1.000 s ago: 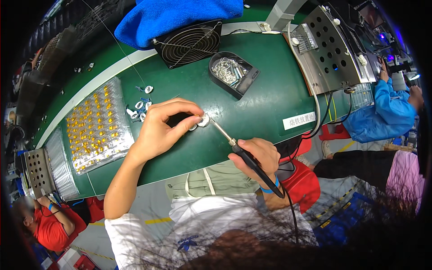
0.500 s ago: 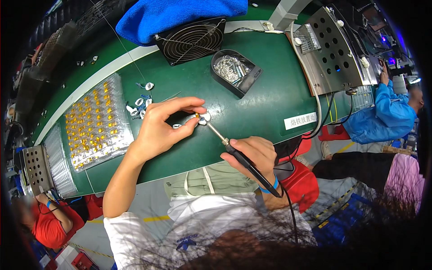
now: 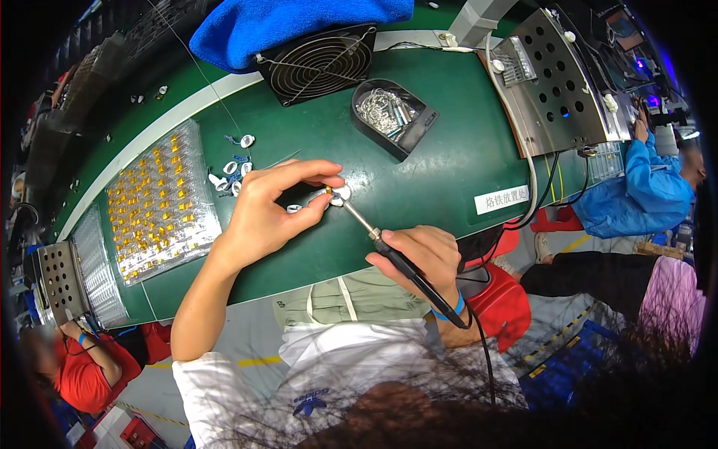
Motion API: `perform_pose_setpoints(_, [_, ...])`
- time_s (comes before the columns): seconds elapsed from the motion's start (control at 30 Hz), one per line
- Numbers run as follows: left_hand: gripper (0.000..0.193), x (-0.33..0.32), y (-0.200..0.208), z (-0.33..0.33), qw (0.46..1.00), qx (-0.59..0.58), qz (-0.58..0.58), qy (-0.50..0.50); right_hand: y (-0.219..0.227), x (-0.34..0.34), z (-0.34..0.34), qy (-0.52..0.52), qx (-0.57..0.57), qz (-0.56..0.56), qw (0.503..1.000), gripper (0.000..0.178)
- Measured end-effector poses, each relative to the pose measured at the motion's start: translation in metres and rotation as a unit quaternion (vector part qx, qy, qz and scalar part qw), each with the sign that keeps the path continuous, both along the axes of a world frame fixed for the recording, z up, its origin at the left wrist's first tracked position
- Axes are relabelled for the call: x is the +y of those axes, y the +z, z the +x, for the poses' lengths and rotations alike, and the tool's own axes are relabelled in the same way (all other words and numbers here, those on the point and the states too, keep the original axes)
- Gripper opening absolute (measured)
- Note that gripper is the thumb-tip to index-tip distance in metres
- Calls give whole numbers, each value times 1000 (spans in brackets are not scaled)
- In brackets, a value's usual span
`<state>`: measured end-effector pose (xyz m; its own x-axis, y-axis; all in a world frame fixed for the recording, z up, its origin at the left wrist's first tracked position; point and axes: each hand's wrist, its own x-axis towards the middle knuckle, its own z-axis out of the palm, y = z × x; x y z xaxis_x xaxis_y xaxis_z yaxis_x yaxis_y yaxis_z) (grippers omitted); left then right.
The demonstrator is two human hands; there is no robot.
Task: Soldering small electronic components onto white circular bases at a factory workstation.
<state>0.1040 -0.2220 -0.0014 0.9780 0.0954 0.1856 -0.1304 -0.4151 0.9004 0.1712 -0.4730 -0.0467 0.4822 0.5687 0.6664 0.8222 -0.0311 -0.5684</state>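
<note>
My left hand (image 3: 262,206) pinches a tiny gold-coloured part (image 3: 328,191) between thumb and forefinger. Right beside those fingertips is a small white round piece (image 3: 342,194); whether I hold it or it rests on the table I cannot tell. My right hand (image 3: 430,254) grips a soldering iron (image 3: 410,271) by its black handle. The iron's metal tip reaches the white piece, and its cable runs down past my wrist. Several similar white pieces with blue wires (image 3: 230,173) lie left of my left hand, and another white piece (image 3: 294,209) shows below it.
A clear tray of gold parts (image 3: 157,202) lies at left. Behind stand a black fan (image 3: 318,66) with a blue towel (image 3: 292,26) and a black bin (image 3: 420,131) of metal bits. A perforated metal housing (image 3: 550,90) stands at right. People sit on both sides.
Small white pieces on the green strip beyond the white rail have shifted to the right. My hands and the soldering iron hold nearly the same pose.
</note>
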Motion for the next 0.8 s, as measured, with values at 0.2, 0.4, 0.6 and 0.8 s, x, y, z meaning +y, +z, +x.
perform_pose_setpoints(0.2, [36, -1, -3, 1, 1000, -1, 0, 1, -1, -3, 0, -6, -1, -2, 1000, 42])
perform_pose_setpoints(0.4, [37, 3, 6, 3, 1000, -2, 11, 3, 3, 1, 2, -10, 2, 3, 1000, 42])
perform_pose_setpoints(0.6, [28, 12, 2, 2, 997, -36, 63, -32, 6, -6, -1, -60, 77, -10, 995, 41])
perform_pose_setpoints(0.8, [20, 23, 31, -16, 985, -110, 133, 8, 24, 7, 44, -135, -6, -140, 981, 40])
